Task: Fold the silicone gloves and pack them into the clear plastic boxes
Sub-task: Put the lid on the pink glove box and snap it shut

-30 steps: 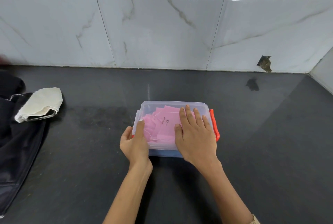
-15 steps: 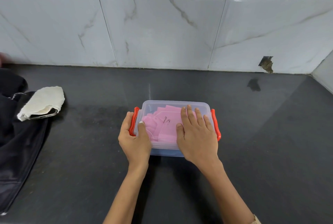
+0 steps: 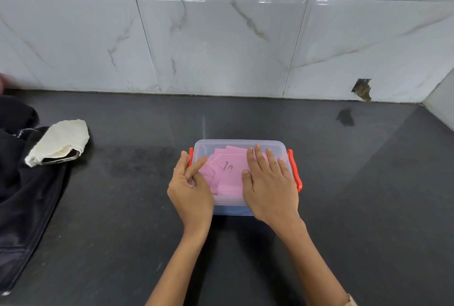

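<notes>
Clear plastic box [image 3: 239, 144] lidded, right hand [image 3: 270, 187] flat on lid, left hand [image 3: 190, 189] at its left end

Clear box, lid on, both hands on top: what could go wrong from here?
1. The right hand presses flat on the lid, but the left hand sits at the left orange latch; if one latch isn't seated, the lid may pop.
2. The pink gloves fill the clear box close under the lid; an edge could get pinched in the rim.

clear plastic box [image 3: 239, 144], matt dark counter [image 3: 344, 207], glossy marble-look tiles [image 3: 221, 42].
</notes>
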Available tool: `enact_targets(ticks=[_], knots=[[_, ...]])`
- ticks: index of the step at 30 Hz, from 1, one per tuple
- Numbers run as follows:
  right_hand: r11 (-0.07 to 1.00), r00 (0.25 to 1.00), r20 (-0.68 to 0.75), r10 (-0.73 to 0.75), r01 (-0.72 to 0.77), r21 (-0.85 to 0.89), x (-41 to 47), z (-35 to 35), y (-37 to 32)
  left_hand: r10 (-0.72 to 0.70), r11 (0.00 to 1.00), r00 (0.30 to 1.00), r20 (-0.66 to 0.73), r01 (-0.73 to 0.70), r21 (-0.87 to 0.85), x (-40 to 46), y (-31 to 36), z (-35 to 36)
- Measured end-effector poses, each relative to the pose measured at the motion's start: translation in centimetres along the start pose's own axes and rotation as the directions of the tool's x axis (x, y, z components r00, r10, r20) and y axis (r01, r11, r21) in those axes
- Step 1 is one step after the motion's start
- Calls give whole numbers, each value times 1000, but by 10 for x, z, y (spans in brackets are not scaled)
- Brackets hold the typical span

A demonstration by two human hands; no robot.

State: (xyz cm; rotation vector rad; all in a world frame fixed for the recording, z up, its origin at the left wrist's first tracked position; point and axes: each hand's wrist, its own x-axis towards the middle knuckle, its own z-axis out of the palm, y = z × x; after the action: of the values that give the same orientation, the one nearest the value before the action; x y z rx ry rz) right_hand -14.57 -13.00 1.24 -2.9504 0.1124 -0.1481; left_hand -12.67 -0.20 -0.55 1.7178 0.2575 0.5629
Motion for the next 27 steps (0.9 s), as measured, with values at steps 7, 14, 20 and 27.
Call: enact_targets(ticks=[7, 14, 20, 27], knots=[[1000, 1000, -7, 0, 1, 13, -1, 0, 0, 345, 781, 910, 229, -414, 468, 2, 26, 2], [1000, 1000, -25, 1, -1, 4, -2, 0, 0, 42, 539, 733, 679, -589, 602, 7, 18, 16], [1000, 1000, -15, 0, 0, -1, -2, 1, 0, -13, 499, 723, 691, -594, 631, 8, 18, 16], [1000, 1000, -22, 1, 0, 29, -1, 0, 0, -25, 503, 719, 695, -592, 630, 7, 18, 16]])
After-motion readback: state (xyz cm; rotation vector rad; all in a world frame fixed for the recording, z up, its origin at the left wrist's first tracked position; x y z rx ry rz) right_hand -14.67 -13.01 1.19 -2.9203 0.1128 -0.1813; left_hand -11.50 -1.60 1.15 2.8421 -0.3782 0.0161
